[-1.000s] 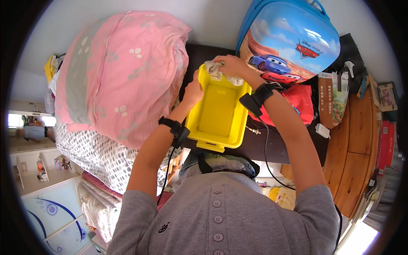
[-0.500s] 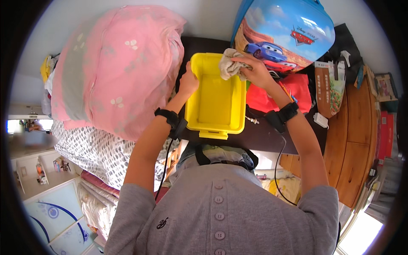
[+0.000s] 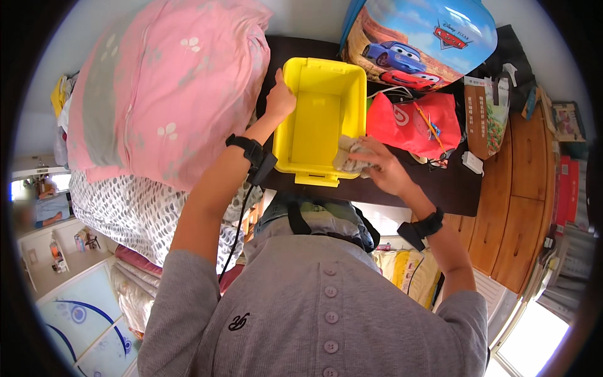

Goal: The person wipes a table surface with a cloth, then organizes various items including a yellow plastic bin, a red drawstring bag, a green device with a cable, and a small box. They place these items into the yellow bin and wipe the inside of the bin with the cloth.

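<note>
A yellow plastic box (image 3: 319, 125) stands on the dark table (image 3: 433, 191) in front of me, its inside bare. My left hand (image 3: 281, 99) grips the box's left rim near the far corner, fingers over the outside wall. At the near right corner my right hand (image 3: 379, 164) presses a crumpled beige cloth (image 3: 345, 157) against the rim. Its fingers are bent round the cloth. Both wrists wear black straps with small dark units.
A pink quilt bundle (image 3: 166, 88) is heaped on the left. Behind the box on the right stands a blue cartoon-car suitcase (image 3: 421, 47). A red bag (image 3: 408, 125) with a pencil, a white adapter (image 3: 472, 163) and a brown package (image 3: 485, 119) lie to the right.
My right hand has brought the cloth along the box's right side from the far right corner to the near right corner. My left hand keeps its grip on the left rim.
</note>
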The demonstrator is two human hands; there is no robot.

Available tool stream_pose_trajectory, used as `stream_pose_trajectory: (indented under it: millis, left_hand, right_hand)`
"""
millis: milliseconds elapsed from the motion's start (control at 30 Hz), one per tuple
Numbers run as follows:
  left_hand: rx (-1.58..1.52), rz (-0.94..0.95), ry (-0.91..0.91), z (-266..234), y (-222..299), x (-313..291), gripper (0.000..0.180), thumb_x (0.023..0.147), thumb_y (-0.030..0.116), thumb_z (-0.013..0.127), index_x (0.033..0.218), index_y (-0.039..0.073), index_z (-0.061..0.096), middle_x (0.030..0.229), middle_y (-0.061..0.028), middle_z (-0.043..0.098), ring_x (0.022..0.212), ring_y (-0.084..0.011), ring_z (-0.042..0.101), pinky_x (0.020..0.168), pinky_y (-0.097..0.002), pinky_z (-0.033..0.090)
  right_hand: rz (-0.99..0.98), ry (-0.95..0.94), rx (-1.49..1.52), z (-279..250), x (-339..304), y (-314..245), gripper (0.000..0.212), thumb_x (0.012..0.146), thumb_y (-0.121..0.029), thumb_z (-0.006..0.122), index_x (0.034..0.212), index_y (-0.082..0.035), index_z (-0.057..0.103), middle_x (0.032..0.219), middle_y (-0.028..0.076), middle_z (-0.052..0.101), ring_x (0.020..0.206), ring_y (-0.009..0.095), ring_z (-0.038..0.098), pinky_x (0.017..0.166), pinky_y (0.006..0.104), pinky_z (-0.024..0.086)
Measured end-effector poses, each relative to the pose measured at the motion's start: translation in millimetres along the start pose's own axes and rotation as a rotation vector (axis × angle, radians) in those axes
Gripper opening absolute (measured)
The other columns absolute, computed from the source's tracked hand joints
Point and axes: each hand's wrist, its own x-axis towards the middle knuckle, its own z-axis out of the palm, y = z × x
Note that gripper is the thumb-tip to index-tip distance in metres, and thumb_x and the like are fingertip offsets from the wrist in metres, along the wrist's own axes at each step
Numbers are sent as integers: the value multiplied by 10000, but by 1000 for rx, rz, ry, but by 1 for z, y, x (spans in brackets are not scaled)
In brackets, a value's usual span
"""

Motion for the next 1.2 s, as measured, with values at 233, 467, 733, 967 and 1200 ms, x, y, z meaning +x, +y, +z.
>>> stream_pose_trajectory:
  millis: [233,467,733,967,1200]
  left_hand:
    - [312,800,175,-34,-9,-46,340,914,289,465,1122,20,493,1127,-186,533,1107,-289,484,1025,-451,272]
    - [232,852,-252,-33,-36,-104,421,944,324,366,724,59,607,656,-105,599,767,-260,603,1093,-448,145]
    - [295,903,-354,-39,-33,-106,450,918,409,400,885,29,638,810,-93,624,935,-215,579,1118,-446,86]
    - [395,990,-497,-15,13,-136,713,791,612,489,1123,-17,544,1059,-176,598,1065,-291,540,1088,-474,174]
    - [444,1001,-400,27,15,-156,645,722,536,607,1103,21,531,894,-178,638,889,-307,616,836,-445,432]
  right_hand:
    - [-130,-51,36,12,45,-80,532,660,86,582,1131,-160,607,1195,174,496,1118,342,478,948,384,403]
    - [-229,-88,-172,65,60,-75,408,684,29,576,1056,-131,618,1083,127,538,1064,329,484,925,398,385]
    - [-14,-23,-187,26,17,-56,458,680,61,573,1099,-119,610,1184,145,510,1115,329,477,956,386,389]
    - [137,399,535,-4,45,-44,386,822,50,464,1183,-52,555,1201,81,537,1063,165,521,914,276,415]
    - [110,533,244,-21,57,37,354,804,-4,545,1153,-62,574,1132,119,579,1015,204,568,868,289,451]
